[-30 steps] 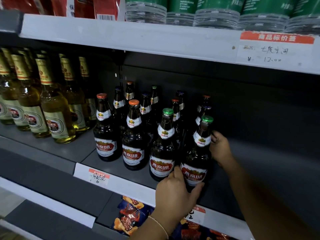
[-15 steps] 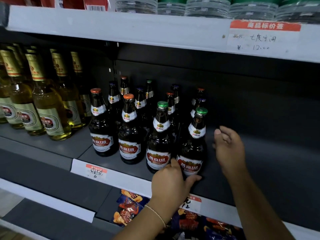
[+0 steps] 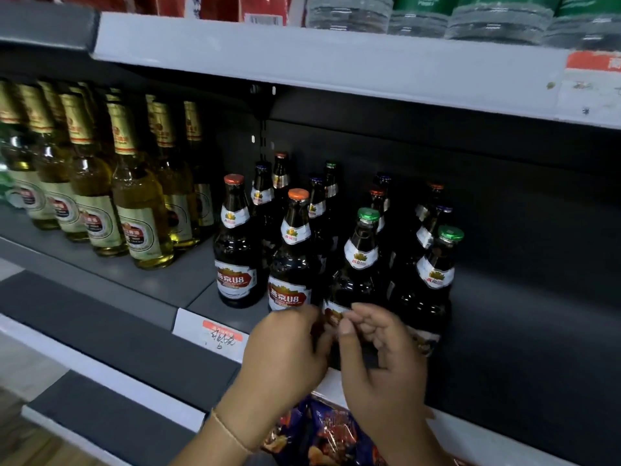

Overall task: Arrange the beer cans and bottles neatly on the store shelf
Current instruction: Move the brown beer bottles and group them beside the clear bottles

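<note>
Target is the green-capped dark bottle (image 3: 361, 264), third from left in the near row, standing on the shelf (image 3: 168, 284) at its near edge. Long axis vertical, upright, no visible lean. It lies dead ahead of both hands, which meet at its lower body, just over the label.

Left hand (image 3: 285, 358): comes in from the near-left, fingers curled against the bottle's left flank. Can't tell if that grip wraps the glass or only presses it. Right hand (image 3: 379, 361): comes in from the near-right, fingers loosely curled at the label, thumb tip forward; looks like a light touch, contact not clear. Both about equally near; left looks more committed.

Bottle: dark brown glass, white neck label with gold emblem, red-and-white body label half hidden by the hands.

Neighbours crowd it: orange-capped bottle (image 3: 292, 250) just left, second green-capped bottle (image 3: 433, 280) just right. My read: little room sideways, so any squaring-up is a small twist or slide along the near edge.
</note>
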Tool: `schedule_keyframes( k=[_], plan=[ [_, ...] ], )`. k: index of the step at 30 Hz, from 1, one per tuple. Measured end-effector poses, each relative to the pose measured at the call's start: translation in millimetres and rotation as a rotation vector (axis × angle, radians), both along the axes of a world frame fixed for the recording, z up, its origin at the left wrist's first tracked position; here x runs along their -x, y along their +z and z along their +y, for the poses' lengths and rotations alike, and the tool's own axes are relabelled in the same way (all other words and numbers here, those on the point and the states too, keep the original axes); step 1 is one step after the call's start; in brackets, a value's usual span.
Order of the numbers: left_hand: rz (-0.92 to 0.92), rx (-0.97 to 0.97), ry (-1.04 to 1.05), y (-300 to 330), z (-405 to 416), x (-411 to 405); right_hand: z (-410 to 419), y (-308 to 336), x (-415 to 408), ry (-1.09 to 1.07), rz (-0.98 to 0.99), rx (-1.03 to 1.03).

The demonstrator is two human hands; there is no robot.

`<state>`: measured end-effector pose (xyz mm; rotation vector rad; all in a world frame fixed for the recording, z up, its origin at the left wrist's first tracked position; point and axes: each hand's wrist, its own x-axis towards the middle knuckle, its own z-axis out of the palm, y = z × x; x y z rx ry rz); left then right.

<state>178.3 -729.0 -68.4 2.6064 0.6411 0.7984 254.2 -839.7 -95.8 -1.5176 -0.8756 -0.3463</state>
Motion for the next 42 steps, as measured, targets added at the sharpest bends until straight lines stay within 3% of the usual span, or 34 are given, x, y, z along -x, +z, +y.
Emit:
schedule_keyframes(
  k=[8, 11, 16, 23, 42],
  plan=[
    [-0.31, 0.152, 0.233, 11.0, 109.4, 39.3, 72.5, 6.7, 26.2, -0.094, 0.026, 0.166],
    [-0.226, 0.289, 0.19, -2.7, 148.3, 34.6, 93.2, 16.3, 28.1, -0.172, 0.103, 0.266],
    [-0.106, 0.579, -0.097, -19.8, 180.7, 22.7, 119.9, 25.8, 23.6, -0.31, 0.17, 0.436],
    [-0.138, 0.523, -0.208, -25.6, 183.5, 21.9, 127.7, 31.0, 24.2, -0.434, 0.126, 0.568],
    [-0.088, 0.541, -0.214, -21.4, 175.0, 22.5, 125.0, 25.2, 18.6, -0.457, 0.134, 0.494]
  ],
)
